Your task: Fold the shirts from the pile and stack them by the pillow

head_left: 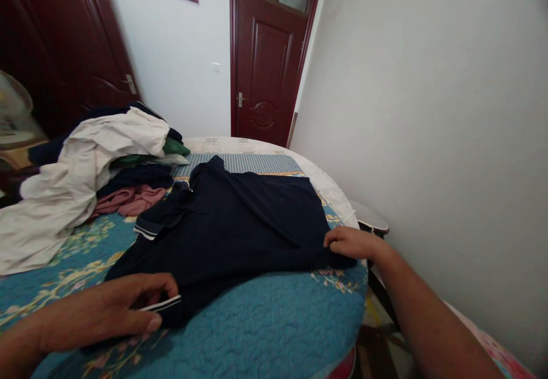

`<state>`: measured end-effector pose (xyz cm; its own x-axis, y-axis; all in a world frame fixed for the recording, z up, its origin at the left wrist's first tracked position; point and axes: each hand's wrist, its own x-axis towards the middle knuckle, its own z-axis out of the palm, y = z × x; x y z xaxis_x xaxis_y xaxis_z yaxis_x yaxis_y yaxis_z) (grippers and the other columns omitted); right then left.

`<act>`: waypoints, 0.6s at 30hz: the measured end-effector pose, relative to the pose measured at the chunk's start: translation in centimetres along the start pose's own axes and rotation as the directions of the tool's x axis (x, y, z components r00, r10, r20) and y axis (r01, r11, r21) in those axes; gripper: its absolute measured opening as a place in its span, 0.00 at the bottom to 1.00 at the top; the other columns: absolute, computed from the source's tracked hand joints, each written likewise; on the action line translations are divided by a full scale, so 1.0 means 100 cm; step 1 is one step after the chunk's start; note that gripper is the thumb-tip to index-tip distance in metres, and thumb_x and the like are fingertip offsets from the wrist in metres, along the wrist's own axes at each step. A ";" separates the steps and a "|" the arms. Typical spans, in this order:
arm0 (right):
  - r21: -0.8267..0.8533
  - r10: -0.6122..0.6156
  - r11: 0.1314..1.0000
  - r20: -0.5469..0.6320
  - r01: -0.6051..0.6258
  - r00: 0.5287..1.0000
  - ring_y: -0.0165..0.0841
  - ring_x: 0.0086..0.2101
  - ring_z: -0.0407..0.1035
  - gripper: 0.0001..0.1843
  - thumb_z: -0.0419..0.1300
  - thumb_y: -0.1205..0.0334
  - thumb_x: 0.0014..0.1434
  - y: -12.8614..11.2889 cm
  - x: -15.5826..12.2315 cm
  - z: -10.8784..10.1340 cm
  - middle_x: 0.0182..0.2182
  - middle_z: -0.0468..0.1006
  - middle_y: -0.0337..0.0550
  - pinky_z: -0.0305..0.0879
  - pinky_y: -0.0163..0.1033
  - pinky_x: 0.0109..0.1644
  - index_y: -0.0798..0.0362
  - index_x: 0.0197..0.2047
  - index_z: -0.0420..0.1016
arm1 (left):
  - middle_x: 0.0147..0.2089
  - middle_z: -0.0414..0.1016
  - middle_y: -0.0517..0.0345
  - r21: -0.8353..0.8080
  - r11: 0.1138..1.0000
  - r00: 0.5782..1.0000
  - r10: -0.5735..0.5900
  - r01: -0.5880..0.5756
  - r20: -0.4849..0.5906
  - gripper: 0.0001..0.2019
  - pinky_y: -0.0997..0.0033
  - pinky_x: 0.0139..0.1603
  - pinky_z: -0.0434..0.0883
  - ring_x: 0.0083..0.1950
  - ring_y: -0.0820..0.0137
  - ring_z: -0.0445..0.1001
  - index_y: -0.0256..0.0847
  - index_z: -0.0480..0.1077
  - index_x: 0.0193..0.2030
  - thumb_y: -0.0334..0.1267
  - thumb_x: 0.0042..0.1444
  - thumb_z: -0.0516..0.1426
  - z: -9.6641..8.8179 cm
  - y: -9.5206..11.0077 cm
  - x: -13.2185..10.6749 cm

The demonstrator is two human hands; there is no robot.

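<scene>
A dark navy polo shirt [252, 213] lies spread over the quilted cover, its collar [160, 216] toward the left and its hem toward the right. White and dark stripes trim the collar and the sleeve edge. At the lower left, my left hand [115, 310] is closed on the shirt's near sleeve, with thumb and fingers around the striped cuff. On the right side, my right hand [351, 242] pinches the near corner of the hem. A long diagonal fold runs across the shirt's body.
A heap of clothes sits at the left, with a cream garment [107, 139] on top and a pink one [132, 199] below. The blue floral quilted cover [274, 316] lies on a round-edged table. A round stool [370, 216] stands by the right wall.
</scene>
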<state>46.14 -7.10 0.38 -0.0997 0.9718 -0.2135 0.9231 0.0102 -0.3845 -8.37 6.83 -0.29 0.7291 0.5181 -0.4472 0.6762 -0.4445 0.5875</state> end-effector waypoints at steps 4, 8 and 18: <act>-0.059 0.082 0.995 -0.066 -0.086 0.994 0.38 0.42 0.76 0.17 0.57 0.62 0.59 0.017 0.037 -0.018 0.43 0.85 0.44 0.67 0.37 0.46 0.49 0.47 0.84 | 0.42 0.80 0.61 -0.089 0.996 0.998 -0.029 0.023 -0.064 0.23 0.67 0.42 0.72 0.43 0.61 0.77 0.62 0.74 0.57 0.62 0.57 0.55 -0.033 0.014 0.019; -0.163 0.120 0.973 -0.240 -0.162 0.963 0.38 0.45 0.76 0.17 0.56 0.64 0.60 0.038 0.097 -0.032 0.45 0.85 0.46 0.65 0.36 0.50 0.52 0.46 0.85 | 0.40 0.80 0.57 -0.003 0.998 0.937 -0.064 0.067 -0.344 0.25 0.68 0.39 0.72 0.41 0.61 0.78 0.49 0.74 0.56 0.60 0.59 0.53 -0.084 0.013 0.070; -0.028 0.464 0.846 -0.457 -0.533 0.759 0.40 0.47 0.77 0.19 0.54 0.62 0.64 0.105 0.203 -0.048 0.46 0.84 0.58 0.66 0.35 0.48 0.61 0.47 0.85 | 0.56 0.79 0.45 0.312 0.850 0.705 -0.094 0.424 -0.703 0.24 0.64 0.56 0.68 0.54 0.58 0.75 0.33 0.70 0.62 0.47 0.66 0.53 -0.177 -0.035 0.200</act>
<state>55.58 13.84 -3.69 0.5219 0.8501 0.0698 0.8440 -0.5029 -0.1865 1.99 31.70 0.60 0.3766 0.9205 0.1038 0.9169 -0.3864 0.0996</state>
